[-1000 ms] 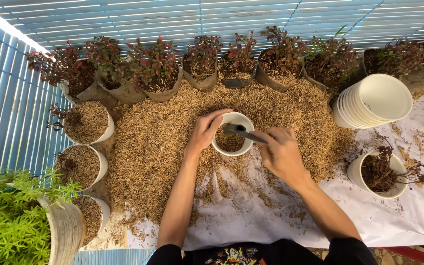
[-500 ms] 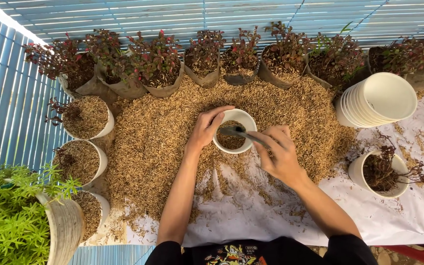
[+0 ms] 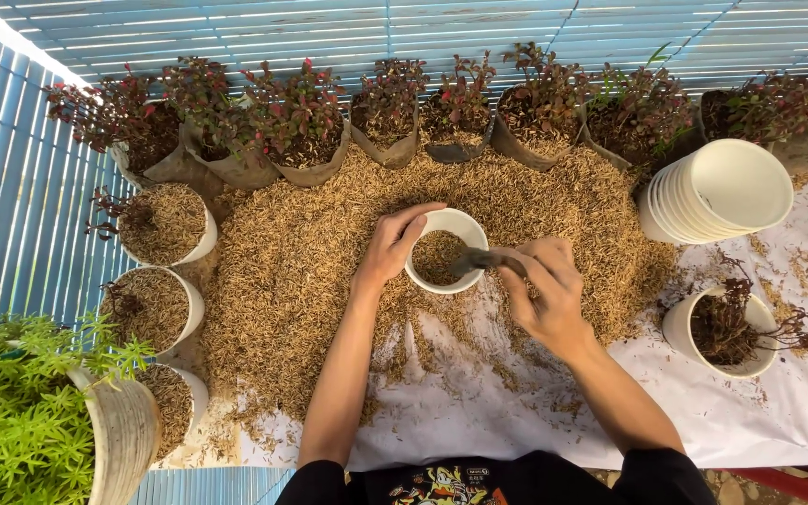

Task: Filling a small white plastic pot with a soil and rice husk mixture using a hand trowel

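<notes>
1. At the far left I saw a blue slatted wall [image 3: 11, 215] closing that side, with a green feathery plant [image 3: 11, 421] in a pale ribbed pot at the lower left corner.
2. Just right of the wall stood three white pots filled with husk [image 3: 165, 224], lined front to back, which left little room on that edge.
3. A row of red-leaved plants in grey grow bags [image 3: 301, 122] ran along the far edge, hemming in the back of the surface.
4. The husk heap [image 3: 282, 281] covered the middle of the surface; the open room lay nearer to me, on the white sheet [image 3: 479, 421], between and below the forearms.
5. My left hand [image 3: 390, 248] curled around the left wall of the white pot [image 3: 432, 281], fingers half closed over its far rim and touching it.
6. The white pot sat upright on the heap between both hands, partly filled with husk.
7. My right hand [image 3: 544, 295] was closed around the handle of a small dark scoop [image 3: 469, 264], whose tip reached over the pot's right rim.
8. Further right, a stack of empty white pots [image 3: 717, 192] lay tilted on its side, and a white pot of bare dark roots [image 3: 722, 327] stood near the right edge, well apart from the right hand.
</notes>
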